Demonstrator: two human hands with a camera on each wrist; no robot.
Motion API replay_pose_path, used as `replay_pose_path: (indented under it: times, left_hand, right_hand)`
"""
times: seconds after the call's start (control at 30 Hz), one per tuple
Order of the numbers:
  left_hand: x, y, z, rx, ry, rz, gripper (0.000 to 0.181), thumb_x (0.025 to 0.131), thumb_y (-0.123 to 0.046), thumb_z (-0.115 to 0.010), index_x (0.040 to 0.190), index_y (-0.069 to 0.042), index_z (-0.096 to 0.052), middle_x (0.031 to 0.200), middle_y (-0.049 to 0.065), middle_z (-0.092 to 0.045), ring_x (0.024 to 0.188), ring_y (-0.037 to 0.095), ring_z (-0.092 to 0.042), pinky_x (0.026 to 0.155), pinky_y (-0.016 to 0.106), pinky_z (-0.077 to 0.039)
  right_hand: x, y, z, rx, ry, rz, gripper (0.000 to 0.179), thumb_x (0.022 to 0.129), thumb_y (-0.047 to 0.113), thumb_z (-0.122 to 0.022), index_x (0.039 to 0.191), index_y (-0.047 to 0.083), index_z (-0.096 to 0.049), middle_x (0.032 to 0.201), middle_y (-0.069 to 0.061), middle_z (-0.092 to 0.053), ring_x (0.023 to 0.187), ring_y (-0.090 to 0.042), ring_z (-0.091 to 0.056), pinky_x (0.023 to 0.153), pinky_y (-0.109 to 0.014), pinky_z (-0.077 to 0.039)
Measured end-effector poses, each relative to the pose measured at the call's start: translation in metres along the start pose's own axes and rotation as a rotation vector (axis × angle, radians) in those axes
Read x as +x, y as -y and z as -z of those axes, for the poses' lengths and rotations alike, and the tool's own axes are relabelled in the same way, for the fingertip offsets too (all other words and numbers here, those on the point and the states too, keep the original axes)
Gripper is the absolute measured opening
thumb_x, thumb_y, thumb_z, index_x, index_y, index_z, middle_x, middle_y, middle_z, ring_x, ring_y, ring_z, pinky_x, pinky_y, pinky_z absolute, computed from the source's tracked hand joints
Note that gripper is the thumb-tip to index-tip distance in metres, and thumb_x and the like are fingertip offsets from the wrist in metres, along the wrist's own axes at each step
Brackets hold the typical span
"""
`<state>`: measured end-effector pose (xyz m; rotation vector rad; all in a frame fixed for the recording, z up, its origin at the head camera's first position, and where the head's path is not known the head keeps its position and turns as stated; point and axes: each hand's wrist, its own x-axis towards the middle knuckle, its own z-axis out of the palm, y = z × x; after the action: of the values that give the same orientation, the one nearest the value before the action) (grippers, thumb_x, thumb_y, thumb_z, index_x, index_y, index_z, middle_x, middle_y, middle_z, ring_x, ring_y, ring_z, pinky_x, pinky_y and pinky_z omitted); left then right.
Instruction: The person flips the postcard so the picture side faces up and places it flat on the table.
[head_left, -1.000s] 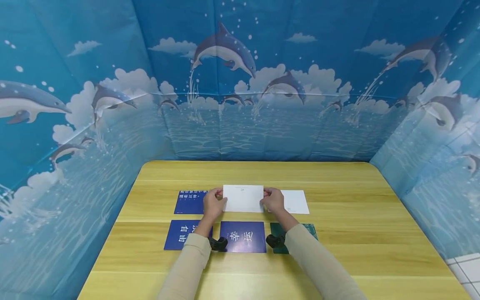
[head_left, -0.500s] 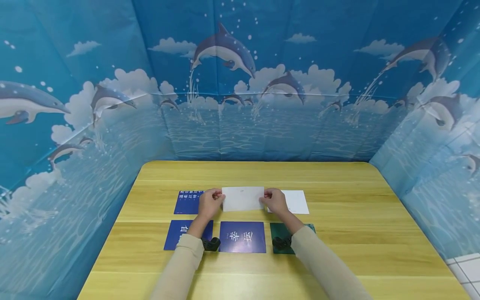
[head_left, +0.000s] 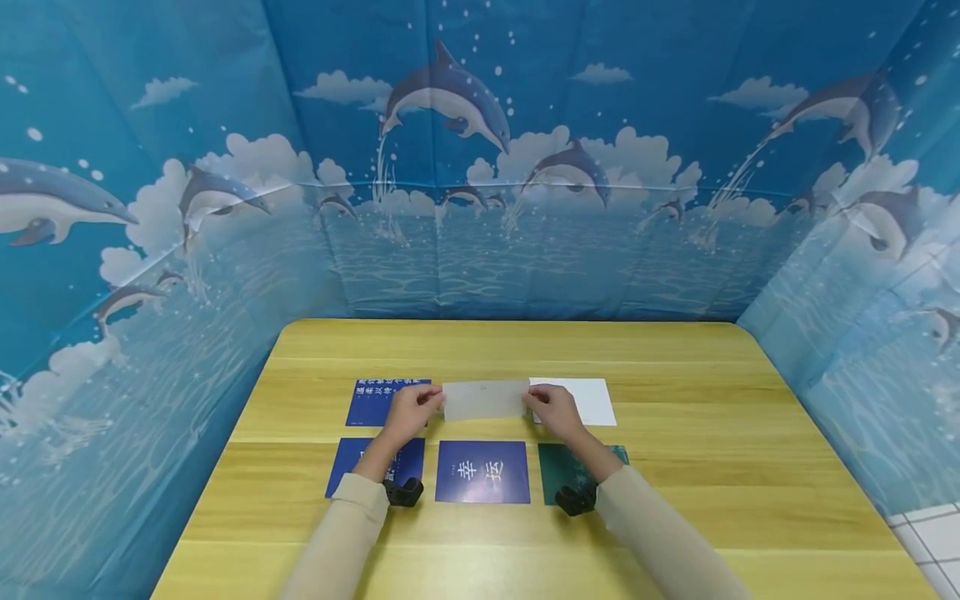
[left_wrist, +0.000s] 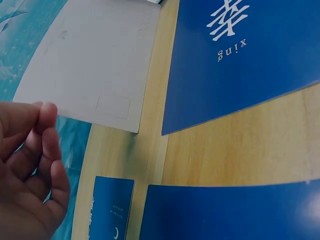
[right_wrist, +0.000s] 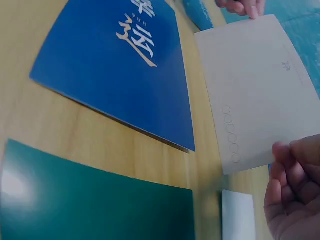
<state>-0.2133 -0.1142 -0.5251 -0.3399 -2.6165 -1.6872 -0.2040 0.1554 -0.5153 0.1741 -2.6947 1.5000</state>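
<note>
A white postcard is held up between both hands over the middle of the back row, its face tilted steeply in the head view. My left hand pinches its left edge between thumb and finger; my right hand pinches the right edge likewise. Printed circles and a small emblem show on the postcard in the right wrist view, and a faint stamp box on the postcard in the left wrist view. Its lower edge seems raised off the table. Beneath my wrists lies a front row of cards.
Behind the left hand lies a blue card with white writing; a white card lies at the right. In front are another blue card, a purple-blue card and a green card. A dolphin-print curtain borders the wooden table.
The postcard has tipped, so its face looks narrower and greyer and its print fainter. Both wrists have swung outward and slightly nearer while the fingers keep their pinch. The lying cards stay put.
</note>
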Motion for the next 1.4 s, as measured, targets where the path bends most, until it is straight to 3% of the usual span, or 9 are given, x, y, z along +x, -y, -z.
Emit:
replay_pose_path:
  times: [0.23,0.4,0.57,0.8,0.93,1.03,1.17,1.4]
  left_hand:
    - [-0.005,-0.001,0.003,-0.064,0.078,0.013,0.026,0.092,-0.015,-0.057,0.109,0.003,-0.064,0.079,0.006,-0.066,0.073,0.031,-0.058,0.055,0.028,-0.048]
    - [-0.009,-0.002,0.007,-0.066,0.132,0.023,0.024,0.092,-0.014,-0.056,0.106,0.003,-0.065,0.081,0.005,-0.066,0.08,0.025,-0.06,0.063,0.034,-0.05]
    - [-0.01,-0.002,0.012,-0.048,0.197,-0.001,0.022,0.093,-0.013,-0.054,0.102,0.003,-0.066,0.084,0.006,-0.067,0.082,0.021,-0.058,0.066,0.028,-0.047]
    - [-0.012,-0.003,0.016,-0.026,0.277,-0.031,0.021,0.094,-0.008,-0.05,0.103,0.002,-0.066,0.09,0.014,-0.066,0.087,0.03,-0.058,0.073,0.04,-0.049]
    - [-0.012,-0.004,0.016,0.027,0.295,-0.037,0.02,0.094,-0.005,-0.049,0.102,-0.001,-0.067,0.091,0.013,-0.065,0.086,0.027,-0.059,0.071,0.037,-0.049]
    - [-0.012,-0.005,0.016,0.09,0.296,-0.042,0.02,0.094,-0.005,-0.05,0.102,-0.002,-0.068,0.09,0.008,-0.064,0.08,0.023,-0.058,0.064,0.03,-0.047]
    - [-0.01,-0.007,0.015,0.16,0.293,-0.032,0.019,0.093,-0.004,-0.051,0.1,-0.003,-0.069,0.087,0.002,-0.063,0.074,0.018,-0.054,0.061,0.028,-0.044]
    - [-0.001,-0.001,0.009,0.211,0.287,-0.014,0.019,0.093,-0.004,-0.051,0.096,-0.002,-0.07,0.09,0.004,-0.065,0.072,0.013,-0.052,0.06,0.027,-0.042]
  right_hand:
    - [-0.006,-0.004,-0.001,0.262,0.01,-0.186,0.023,0.092,0.011,-0.054,0.093,-0.009,-0.066,0.081,-0.015,-0.066,0.081,-0.028,-0.059,0.073,-0.038,-0.05]
    - [-0.01,-0.006,0.001,0.354,0.036,-0.238,0.028,0.093,0.01,-0.048,0.087,-0.01,-0.066,0.081,-0.02,-0.065,0.081,-0.029,-0.059,0.078,-0.042,-0.049]
    - [-0.012,-0.005,0.004,0.407,0.068,-0.263,0.03,0.093,0.01,-0.047,0.089,-0.014,-0.065,0.081,-0.022,-0.065,0.082,-0.034,-0.06,0.079,-0.043,-0.048]
    - [-0.016,-0.006,0.004,0.376,0.114,-0.234,0.027,0.092,0.011,-0.051,0.095,-0.011,-0.067,0.086,-0.019,-0.066,0.085,-0.034,-0.061,0.078,-0.041,-0.05]
    - [-0.015,-0.008,0.0,0.273,0.105,-0.244,0.025,0.089,0.015,-0.057,0.095,-0.006,-0.069,0.092,-0.014,-0.067,0.086,-0.026,-0.062,0.077,-0.037,-0.05]
    - [-0.013,-0.007,-0.003,0.158,0.086,-0.254,0.025,0.086,0.019,-0.061,0.091,-0.003,-0.071,0.088,-0.009,-0.067,0.078,-0.018,-0.059,0.068,-0.032,-0.048]
    - [-0.009,-0.004,-0.006,0.052,0.082,-0.256,0.025,0.085,0.021,-0.063,0.085,-0.002,-0.072,0.078,-0.006,-0.065,0.064,-0.015,-0.049,0.055,-0.027,-0.038]
    - [0.0,-0.001,-0.011,-0.078,0.088,-0.187,0.024,0.088,0.017,-0.059,0.076,-0.001,-0.071,0.062,-0.004,-0.058,0.051,-0.015,-0.038,0.048,-0.026,-0.028]
